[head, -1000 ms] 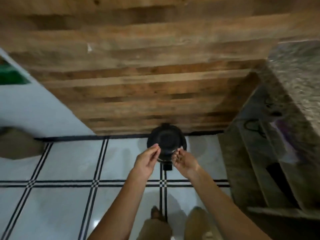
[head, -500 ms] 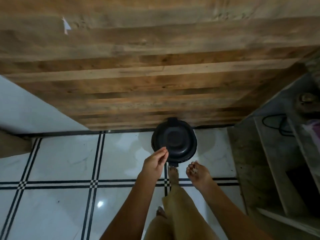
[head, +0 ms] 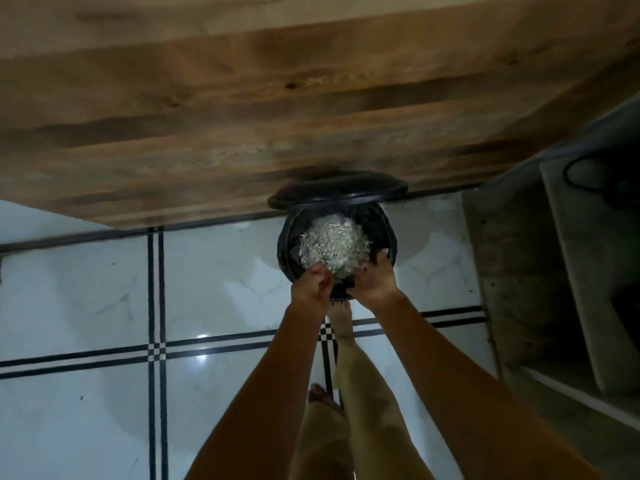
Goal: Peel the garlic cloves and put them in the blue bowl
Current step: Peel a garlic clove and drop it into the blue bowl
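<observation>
A black pedal bin (head: 388, 233) stands on the floor against the wood panelling, its lid (head: 337, 192) tipped up. Inside is a heap of pale, papery shreds (head: 332, 247). My left hand (head: 311, 285) hovers over the bin's near rim with its fingers bunched and pointing down. My right hand (head: 375, 282) is beside it, thumb raised and fingers reaching over the rim. I see nothing held in either hand. My foot (head: 341, 317) is at the bin's base. No garlic cloves and no blue bowl are in view.
Brown wood panelling (head: 242, 116) fills the upper frame. The floor is glossy white tile with black lines (head: 86, 306). Grey concrete shelving (head: 554, 271) stands at the right, close to the bin. My other foot (head: 320, 396) is behind.
The bin's lid, shut before, has swung up and shows the shreds inside. My foot moved forward to the bin's base. Both hands moved forward over the rim.
</observation>
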The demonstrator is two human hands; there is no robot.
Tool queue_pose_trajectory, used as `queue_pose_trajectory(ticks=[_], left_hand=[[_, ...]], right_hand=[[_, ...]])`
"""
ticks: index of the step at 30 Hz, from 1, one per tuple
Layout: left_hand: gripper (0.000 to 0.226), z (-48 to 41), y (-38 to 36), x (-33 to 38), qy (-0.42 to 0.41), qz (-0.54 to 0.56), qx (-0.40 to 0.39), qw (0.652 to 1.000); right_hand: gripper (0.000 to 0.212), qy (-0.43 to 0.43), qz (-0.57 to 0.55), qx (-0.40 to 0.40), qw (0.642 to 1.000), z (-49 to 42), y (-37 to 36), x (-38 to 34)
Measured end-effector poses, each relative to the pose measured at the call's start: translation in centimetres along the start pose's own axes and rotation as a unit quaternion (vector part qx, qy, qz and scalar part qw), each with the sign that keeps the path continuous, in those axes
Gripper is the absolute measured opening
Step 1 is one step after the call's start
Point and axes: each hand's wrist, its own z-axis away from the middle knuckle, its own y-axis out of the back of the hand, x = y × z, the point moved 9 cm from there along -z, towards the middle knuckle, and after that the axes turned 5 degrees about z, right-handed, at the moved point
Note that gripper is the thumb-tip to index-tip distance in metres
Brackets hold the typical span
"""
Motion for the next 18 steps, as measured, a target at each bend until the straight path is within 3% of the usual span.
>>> queue_pose_trajectory(ticks=[3, 9, 13, 18], left_hand=[[0.036, -0.9, -0.8, 0.6, -0.023, -0.004, 0.017, 1.000], [0.019, 2.7, -0.7, 1.5, -0.021, -0.056, 0.007, 0.998], [0.025, 10.2, -1.9, 2.7, -0.037, -0.107, -0.043, 0.993], [0.021, 21.7, -4.7, 1.6, -0.101, -0.209, -0.093, 0.968]], right_hand=[[0.063, -0.001, -0.036, -0.042, 0.998, -1.0, -1.1, -1.2], [0.042, 0.047, 0.055, 0.011, 0.997, 1.6, 0.6, -2.5], [0.041, 0.088, 0.081, -0.031, 0.992, 8.3, -0.3, -3.6], [0.021, 0.206, 0.252, 0.042, 0.945, 22.3, 1.7, -6.4]])
